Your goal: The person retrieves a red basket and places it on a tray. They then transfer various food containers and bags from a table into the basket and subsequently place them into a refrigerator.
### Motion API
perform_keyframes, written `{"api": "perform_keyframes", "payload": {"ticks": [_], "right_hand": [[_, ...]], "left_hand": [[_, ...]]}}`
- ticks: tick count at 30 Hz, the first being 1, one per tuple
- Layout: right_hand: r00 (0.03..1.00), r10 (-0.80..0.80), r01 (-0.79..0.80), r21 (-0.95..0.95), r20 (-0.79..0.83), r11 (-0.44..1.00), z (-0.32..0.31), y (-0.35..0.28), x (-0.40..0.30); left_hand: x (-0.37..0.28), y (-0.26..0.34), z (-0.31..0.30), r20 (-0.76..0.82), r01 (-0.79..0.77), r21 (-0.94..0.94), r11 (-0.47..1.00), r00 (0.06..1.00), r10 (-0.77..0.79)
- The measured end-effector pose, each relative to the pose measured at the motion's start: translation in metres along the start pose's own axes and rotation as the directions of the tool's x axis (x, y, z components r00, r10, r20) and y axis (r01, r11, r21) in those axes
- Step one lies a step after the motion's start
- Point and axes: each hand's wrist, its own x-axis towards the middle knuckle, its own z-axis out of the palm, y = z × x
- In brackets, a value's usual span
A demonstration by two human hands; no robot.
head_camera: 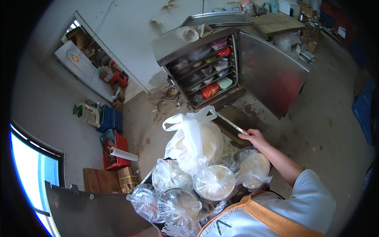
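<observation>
A metal tray point(234, 123) loaded with bagged food containers is in front of my body. My right hand point(252, 138) is closed around its rim at the far right side. Only a sliver of my left hand point(160, 233) shows at the bottom edge, beside the tray's near left side; its grip is hidden. A knotted white plastic bag point(189, 142) stands at the tray's far end. Nearer to me are several round containers wrapped in clear plastic, among them a pale-filled bowl point(215, 182) and a clear-bagged bowl point(179, 207). A wrapped container point(254, 167) sits below my right forearm.
Ahead stands a metal cabinet point(174, 49), its door point(269, 74) swung wide, with bagged food on several shelves. Sheet trays point(216, 19) lie on top. To the left are a red crate point(123, 148), a blue crate point(111, 120), cardboard boxes point(102, 180) and a dark panel point(94, 210).
</observation>
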Motion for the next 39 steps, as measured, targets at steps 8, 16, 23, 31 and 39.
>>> {"api": "perform_keyframes", "payload": {"ticks": [8,16,23,31,39], "right_hand": [[0.994,0.022,-0.03,-0.073,-0.109,0.997,-0.009,-0.004,-0.031],[0.986,0.078,-0.086,-0.051,-0.146,0.995,0.005,0.021,-0.047],[0.933,0.106,-0.108,0.013,-0.345,0.994,0.015,0.043,-0.069],[0.803,0.071,0.095,0.245,-0.592,0.965,0.066,0.101,-0.138],[0.395,0.245,0.039,0.282,-0.886,0.959,0.104,0.168,-0.252]], "left_hand": [[0.035,0.017,-0.004,0.108,0.011,0.071,0.997,0.994,-0.019],[0.064,0.041,0.001,0.166,-0.005,0.133,0.991,0.986,-0.017],[0.124,0.066,0.013,0.282,-0.043,0.168,0.985,0.959,-0.006],[0.259,0.089,0.043,0.541,-0.078,0.194,0.978,0.84,-0.04],[0.329,0.082,0.179,0.762,-0.28,0.341,0.898,0.642,-0.089]]}}
